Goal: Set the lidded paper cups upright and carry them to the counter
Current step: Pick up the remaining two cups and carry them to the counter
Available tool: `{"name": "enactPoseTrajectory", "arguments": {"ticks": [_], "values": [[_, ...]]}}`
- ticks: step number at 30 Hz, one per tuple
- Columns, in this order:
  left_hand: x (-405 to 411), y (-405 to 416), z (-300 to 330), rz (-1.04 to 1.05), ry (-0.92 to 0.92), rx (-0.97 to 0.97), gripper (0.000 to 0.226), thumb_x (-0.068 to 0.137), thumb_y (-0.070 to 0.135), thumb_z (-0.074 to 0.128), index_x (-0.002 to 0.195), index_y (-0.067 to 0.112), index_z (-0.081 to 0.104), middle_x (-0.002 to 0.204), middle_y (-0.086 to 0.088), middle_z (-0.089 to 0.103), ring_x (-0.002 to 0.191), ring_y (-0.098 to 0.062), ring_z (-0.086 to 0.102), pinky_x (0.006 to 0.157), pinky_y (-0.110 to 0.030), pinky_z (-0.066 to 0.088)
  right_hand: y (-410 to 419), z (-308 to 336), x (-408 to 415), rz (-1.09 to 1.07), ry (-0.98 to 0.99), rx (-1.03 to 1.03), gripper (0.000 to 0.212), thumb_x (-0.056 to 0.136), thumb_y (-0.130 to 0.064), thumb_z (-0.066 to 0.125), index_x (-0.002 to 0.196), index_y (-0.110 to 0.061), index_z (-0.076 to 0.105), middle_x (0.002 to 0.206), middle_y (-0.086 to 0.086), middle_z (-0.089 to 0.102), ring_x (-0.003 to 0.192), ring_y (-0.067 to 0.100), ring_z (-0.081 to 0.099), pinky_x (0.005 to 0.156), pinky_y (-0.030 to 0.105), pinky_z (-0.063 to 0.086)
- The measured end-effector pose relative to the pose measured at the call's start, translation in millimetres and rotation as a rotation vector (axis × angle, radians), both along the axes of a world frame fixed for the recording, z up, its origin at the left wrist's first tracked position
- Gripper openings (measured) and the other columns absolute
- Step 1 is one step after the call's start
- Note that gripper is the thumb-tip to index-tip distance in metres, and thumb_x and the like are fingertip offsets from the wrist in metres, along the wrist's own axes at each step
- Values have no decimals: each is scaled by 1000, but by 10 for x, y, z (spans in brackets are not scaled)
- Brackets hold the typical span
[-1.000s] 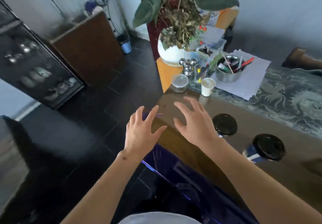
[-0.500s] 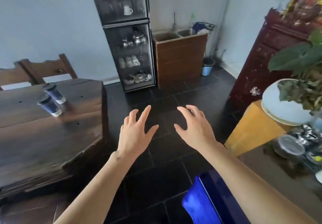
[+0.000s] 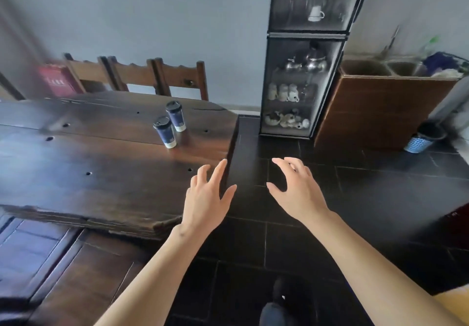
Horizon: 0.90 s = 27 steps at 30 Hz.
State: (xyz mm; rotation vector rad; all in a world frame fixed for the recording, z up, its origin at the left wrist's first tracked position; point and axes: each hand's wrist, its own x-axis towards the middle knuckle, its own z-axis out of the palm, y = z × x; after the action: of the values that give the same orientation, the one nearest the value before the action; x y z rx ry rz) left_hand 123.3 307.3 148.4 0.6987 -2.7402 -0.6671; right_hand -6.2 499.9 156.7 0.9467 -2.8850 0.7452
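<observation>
Now both cups [image 3: 170,124] stand upright, touching, on worktop [image 3: 101,163], far-left of the hands. Left hand [image 3: 206,198] nearer; right hand [image 3: 297,191] over floor. Both spread wide, empty.

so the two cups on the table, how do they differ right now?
The near cup stands closer to the person and further left; the far cup sits behind it, nearer the chairs. The near cup partly overlaps the far cup's lower body in this view; whether they touch I cannot tell. Both are upright on the wooden table, dark blue with a white base band and a black lid. Neither left hand nor right hand holds one.
</observation>
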Motion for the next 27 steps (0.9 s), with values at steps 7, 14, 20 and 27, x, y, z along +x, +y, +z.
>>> {"name": "enactPoseTrajectory", "arguments": {"ticks": [7, 14, 20, 27], "values": [[-782, -374, -183, 220, -41, 38, 67, 102, 48, 57, 160, 38, 26, 156, -2, 38, 134, -28, 46, 99, -47, 54, -634, -81, -1246, 203, -60, -93, 59, 94, -37, 66, 148, -28, 45, 148, 0, 45, 136, 23, 44, 99, 29, 44], [-1693, -697, -290, 401, -112, 57, 66, 100, 49, 60, 157, 40, 30, 148, -3, 42, 129, -29, 51, 96, -49, 56, -1138, -258, -2496, 422, -153, -58, 57, 96, -38, 63, 149, -32, 43, 147, -4, 44, 136, 16, 44, 98, 25, 42], [-2175, -908, -396, 592, -114, 100, 59, 102, 46, 57, 157, 42, 35, 130, -3, 45, 121, -26, 50, 84, -36, 51, -1612, -431, -3174, 566, -230, -20, 56, 96, -34, 64, 149, -32, 44, 147, -4, 44, 134, 17, 46, 99, 26, 44], [-2528, -1409, -595, 768, -151, 148, 60, 102, 48, 56, 158, 40, 33, 137, -6, 46, 125, -28, 47, 89, -38, 49, -2502, -574, -3722, 740, -223, -31, 53, 95, -28, 67, 145, -29, 50, 143, -3, 48, 132, 17, 49, 101, 31, 49]]}}
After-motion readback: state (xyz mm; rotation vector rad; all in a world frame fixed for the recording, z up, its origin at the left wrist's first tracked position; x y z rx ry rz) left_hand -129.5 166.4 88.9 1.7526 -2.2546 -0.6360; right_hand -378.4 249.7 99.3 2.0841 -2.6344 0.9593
